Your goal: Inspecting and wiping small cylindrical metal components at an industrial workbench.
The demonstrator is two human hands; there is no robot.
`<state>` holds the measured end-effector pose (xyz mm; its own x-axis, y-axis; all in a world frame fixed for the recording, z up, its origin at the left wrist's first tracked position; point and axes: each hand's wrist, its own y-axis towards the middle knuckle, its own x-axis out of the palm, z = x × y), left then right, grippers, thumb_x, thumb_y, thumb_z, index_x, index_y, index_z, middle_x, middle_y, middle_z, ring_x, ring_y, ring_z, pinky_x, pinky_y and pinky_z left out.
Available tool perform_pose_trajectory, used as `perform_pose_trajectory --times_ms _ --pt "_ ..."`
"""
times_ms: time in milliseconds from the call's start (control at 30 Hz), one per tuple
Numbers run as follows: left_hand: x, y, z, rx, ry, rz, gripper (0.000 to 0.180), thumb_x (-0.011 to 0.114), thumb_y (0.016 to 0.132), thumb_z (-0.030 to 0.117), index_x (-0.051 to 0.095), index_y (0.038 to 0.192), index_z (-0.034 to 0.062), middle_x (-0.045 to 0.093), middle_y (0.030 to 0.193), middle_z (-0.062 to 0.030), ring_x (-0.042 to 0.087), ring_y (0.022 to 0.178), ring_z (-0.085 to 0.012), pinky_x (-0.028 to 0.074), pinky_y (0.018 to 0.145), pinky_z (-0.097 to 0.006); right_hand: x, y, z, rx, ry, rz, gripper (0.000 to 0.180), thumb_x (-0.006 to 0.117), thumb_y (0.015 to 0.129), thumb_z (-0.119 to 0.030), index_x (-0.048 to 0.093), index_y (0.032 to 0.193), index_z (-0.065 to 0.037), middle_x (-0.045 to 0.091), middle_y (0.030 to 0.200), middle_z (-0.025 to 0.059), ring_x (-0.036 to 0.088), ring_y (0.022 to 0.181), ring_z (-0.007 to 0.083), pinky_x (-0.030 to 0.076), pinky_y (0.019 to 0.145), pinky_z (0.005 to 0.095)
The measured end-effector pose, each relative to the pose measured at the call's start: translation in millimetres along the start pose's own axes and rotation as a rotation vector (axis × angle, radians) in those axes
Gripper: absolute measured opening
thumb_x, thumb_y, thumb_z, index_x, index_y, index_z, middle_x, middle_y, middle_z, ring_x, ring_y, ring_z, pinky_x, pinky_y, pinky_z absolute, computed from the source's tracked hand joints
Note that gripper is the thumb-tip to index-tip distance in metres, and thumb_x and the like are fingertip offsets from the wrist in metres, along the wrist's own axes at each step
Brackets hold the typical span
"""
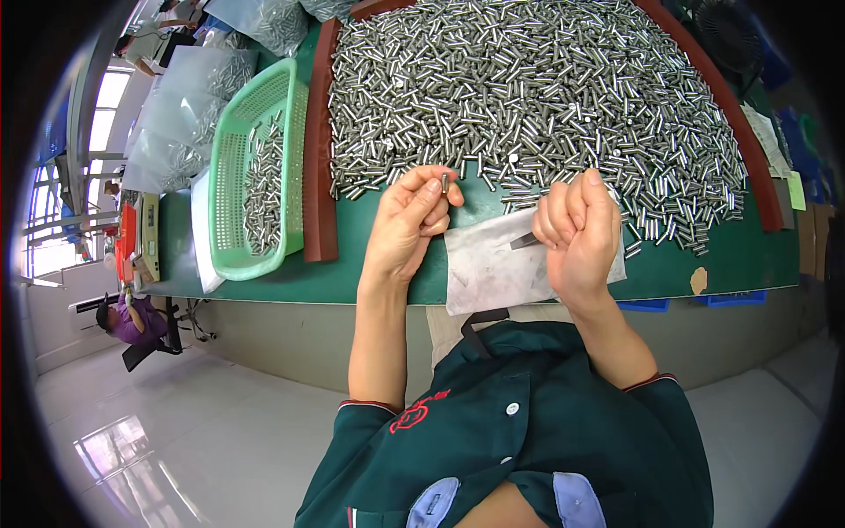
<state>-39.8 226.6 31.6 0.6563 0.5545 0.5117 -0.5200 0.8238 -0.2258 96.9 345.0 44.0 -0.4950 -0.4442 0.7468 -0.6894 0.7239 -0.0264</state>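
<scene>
My left hand [410, 220] is closed, pinching one small metal pin [445, 183] upright between thumb and fingertips. To its right, my right hand [576, 233] forms a fist around a tool with a flat dark metal tip [525, 240]. Its handle is hidden in the palm, so I cannot make out the kind. Beneath that hand a stained whitish cloth [493, 275] lies at the table's front edge. Beyond both hands spreads a thick layer of shiny metal pins [528, 88], with scattered ones reaching close to the fingers.
Red-brown bars [320, 176] border the pins on the green table [352, 286]. At left stand a light green plastic basket [295, 167] partly filled with pins, clear bags [180, 114] of pins and a scale [147, 238]. Another person [141, 321] sits far left.
</scene>
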Motion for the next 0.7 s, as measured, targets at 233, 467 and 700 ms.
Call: perform_pose_trajectory --times_ms 233,467,700 --pt "20.1 -11.5 -2.7 0.093 0.575 0.093 0.011 0.052 0.082 0.007 0.054 0.087 -0.0021 0.055 0.067 -0.0032 0.041 0.053 -0.0036 0.032 0.045 -0.019 -2.8 1.5 0.4 -0.036 -0.001 0.003 0.04 0.031 0.091 -0.022 0.027 0.054 -0.01 0.028 0.045 -0.0004 0.02 0.039 0.0059 0.019 0.036 0.0212" --pt "47.7 -24.6 -20.0 0.337 1.309 0.044 0.01 0.063 0.068 0.004 0.054 0.073 0.0007 0.041 0.048 -0.0069 0.042 0.042 -0.0201 0.034 0.042 -0.031 -3.3 1.7 0.0 -0.077 -0.037 0.023 0.04 0.027 0.091 -0.025 0.025 0.054 -0.012 0.025 0.043 -0.0021 0.016 0.037 0.0063 0.017 0.036 0.022" --pt "49.5 -23.6 -26.5 0.358 1.338 0.114 0.01 0.064 0.066 0.004 0.055 0.069 0.0002 0.046 0.049 -0.0084 0.044 0.042 -0.0198 0.035 0.042 -0.03 -3.2 2.5 2.1 -0.12 -0.018 0.011 0.039 0.027 0.091 -0.025 0.026 0.054 -0.011 0.026 0.044 -0.001 0.016 0.037 0.0068 0.017 0.037 0.0225"
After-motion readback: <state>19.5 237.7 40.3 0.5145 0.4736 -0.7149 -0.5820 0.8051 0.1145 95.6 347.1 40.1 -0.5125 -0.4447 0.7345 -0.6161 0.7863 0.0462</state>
